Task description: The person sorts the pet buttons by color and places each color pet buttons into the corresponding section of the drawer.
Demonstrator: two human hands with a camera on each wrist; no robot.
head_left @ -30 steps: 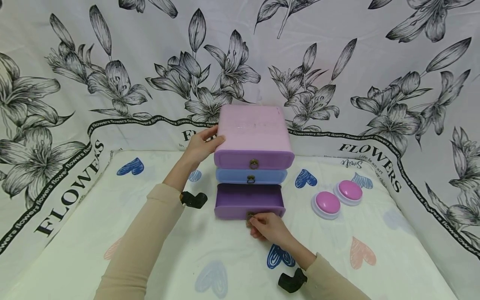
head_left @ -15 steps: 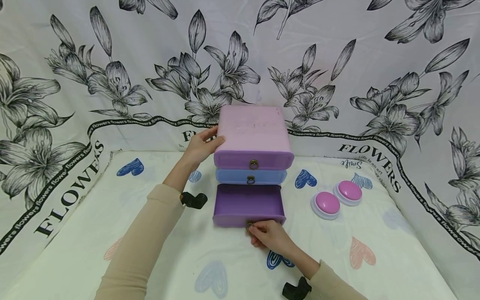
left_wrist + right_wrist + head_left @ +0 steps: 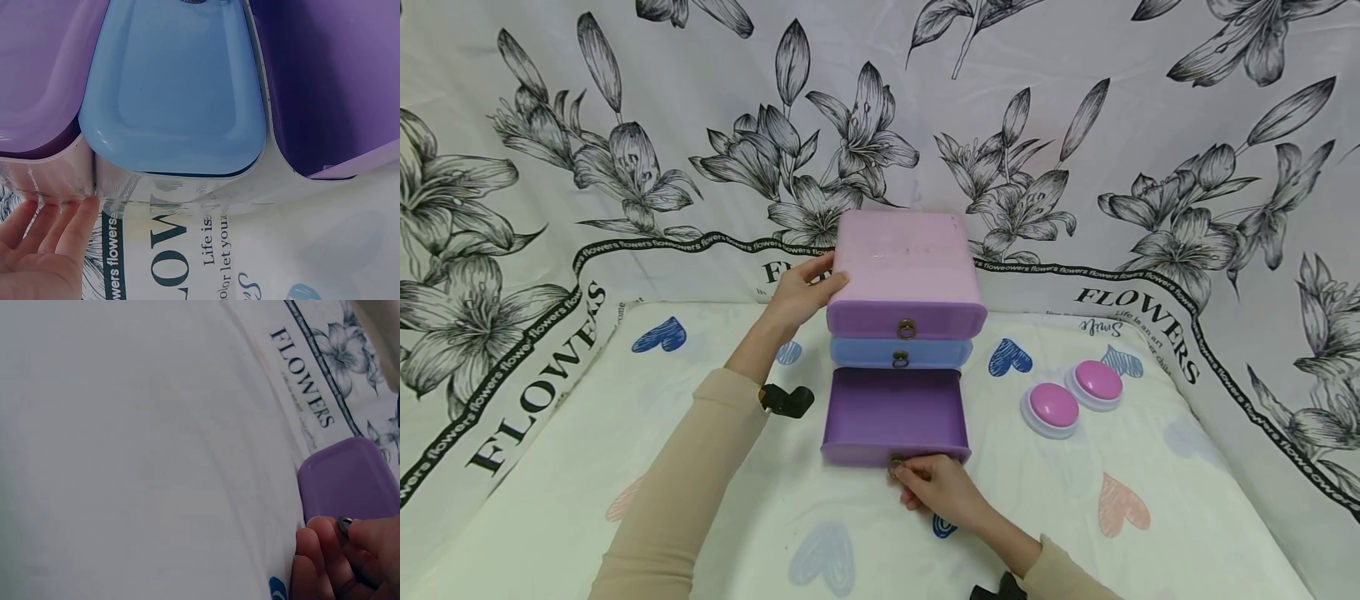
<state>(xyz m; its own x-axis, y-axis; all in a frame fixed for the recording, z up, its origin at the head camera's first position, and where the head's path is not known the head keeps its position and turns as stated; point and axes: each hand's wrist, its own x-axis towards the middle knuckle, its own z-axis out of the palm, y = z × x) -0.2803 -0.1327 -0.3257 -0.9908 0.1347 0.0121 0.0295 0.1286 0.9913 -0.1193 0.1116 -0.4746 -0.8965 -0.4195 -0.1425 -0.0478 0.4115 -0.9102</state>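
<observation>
A small chest of drawers [image 3: 910,254] with a pink top stands in the middle of the head view. Its top purple drawer [image 3: 865,320] and blue drawer [image 3: 857,352] are pushed in. The bottom purple drawer [image 3: 895,408] is pulled far out, and its inside shows bare. My right hand [image 3: 942,492] pinches the ring pull [image 3: 345,525] on that drawer's front between thumb and forefinger. My left hand [image 3: 805,292] rests against the chest's upper left side, thumb at the top edge; in the left wrist view its straight fingers [image 3: 75,228] touch the side wall.
Two pink push lights [image 3: 1054,406] with white bases sit on the cloth right of the chest. The white heart-print cloth [image 3: 737,517] covers the surface. A flower-print curtain [image 3: 1000,50] hangs right behind the chest.
The bottom drawer has slid further out toward the person, drawn by my right hand on its ring pull. My left hand has stayed at the chest's side.
</observation>
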